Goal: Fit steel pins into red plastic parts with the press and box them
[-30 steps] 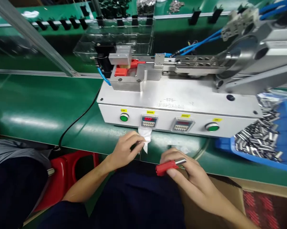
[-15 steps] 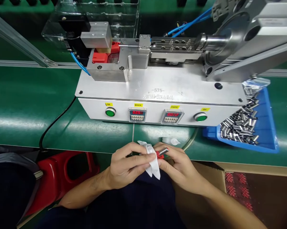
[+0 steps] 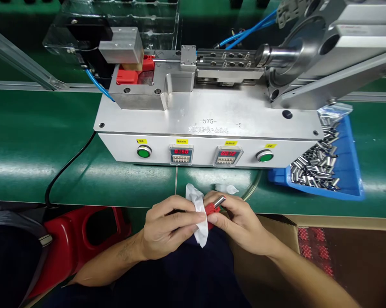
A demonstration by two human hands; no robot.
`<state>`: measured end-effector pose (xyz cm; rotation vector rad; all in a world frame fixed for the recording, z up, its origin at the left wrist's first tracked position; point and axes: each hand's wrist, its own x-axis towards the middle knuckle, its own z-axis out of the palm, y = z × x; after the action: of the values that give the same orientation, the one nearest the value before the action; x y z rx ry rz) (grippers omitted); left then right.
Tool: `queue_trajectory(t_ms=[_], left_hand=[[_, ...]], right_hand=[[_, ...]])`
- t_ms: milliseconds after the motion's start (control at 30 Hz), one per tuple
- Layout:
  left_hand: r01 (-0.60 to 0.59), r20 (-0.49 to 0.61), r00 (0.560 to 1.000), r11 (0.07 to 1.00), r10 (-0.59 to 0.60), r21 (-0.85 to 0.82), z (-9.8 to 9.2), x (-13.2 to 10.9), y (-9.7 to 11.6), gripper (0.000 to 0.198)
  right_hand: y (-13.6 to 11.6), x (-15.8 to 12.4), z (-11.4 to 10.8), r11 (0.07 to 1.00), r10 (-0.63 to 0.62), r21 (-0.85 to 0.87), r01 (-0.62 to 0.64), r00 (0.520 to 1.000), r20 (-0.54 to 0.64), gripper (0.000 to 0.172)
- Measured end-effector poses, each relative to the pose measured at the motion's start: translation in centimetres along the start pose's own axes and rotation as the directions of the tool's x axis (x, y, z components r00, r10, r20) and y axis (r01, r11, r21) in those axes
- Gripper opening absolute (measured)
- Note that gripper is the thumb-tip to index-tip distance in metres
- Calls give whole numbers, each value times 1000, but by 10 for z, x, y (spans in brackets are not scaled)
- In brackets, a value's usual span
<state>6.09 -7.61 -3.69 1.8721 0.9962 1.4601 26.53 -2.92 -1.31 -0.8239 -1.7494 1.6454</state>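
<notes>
Here, working from the left: worktop [image 3: 26, 171] surface extends beyond the press's [image 3: 206, 117] left end. Left hand [image 3: 172, 226], at the near edge, pinches a white wipe [image 3: 200, 211] between thumb and fingers. Wipe lies against the red part [image 3: 211, 208], which is just right of the left fingertips, at the middle of the near edge. Metal pin [image 3: 220, 201] projects from it; pin axis lower left to upper right. Right hand [image 3: 241, 222] is nearer, thumb and fingers closed around the red part. Room: a strip of worktop separates hands from press front; small tube [image 3: 225, 188] lies in it, just beyond the right hand. Bin [image 3: 353, 171] of metal pieces, well right, behind the near edge.
</notes>
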Motion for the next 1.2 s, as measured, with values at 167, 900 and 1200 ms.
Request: queue_trajectory(t_ms=[167,900,1200], left_hand=[[9,8,1000,999,-9,-42,2,2,1,26],[63,-48,997,995,-66,-78,10,3,1,20],[30,-22,999,999,-31,-40,4,3,-1,14]], right_hand=[[2,-1,0,997,-62,-47,65,995,80,24],[0,-3,0,986,-150,-54,159,977,149,27],[5,1,-4,991,-104,99,90,984,147,31]])
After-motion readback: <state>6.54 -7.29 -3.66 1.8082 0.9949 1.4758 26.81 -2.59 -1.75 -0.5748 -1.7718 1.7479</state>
